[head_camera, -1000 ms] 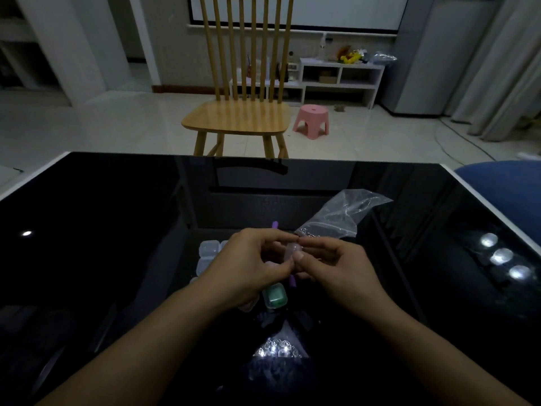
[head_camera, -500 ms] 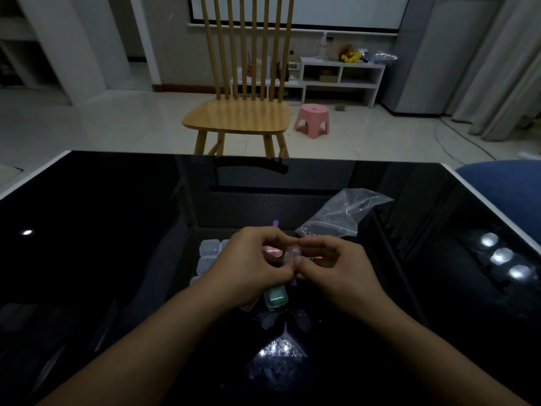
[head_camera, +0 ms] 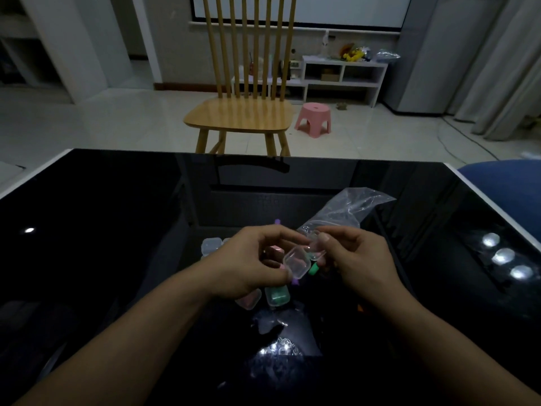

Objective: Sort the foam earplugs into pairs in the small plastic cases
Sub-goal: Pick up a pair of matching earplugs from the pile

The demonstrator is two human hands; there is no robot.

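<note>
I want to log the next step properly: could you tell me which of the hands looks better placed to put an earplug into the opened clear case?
Probably the left hand. The right hand pinches the open clear case by its far half, and loose earplugs lie just beneath.

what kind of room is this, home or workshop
Most likely a home living or dining room: a wooden chair and a small pink stool stand on a tiled floor beyond the glossy black table, with a low white shelf against the wall.
</note>
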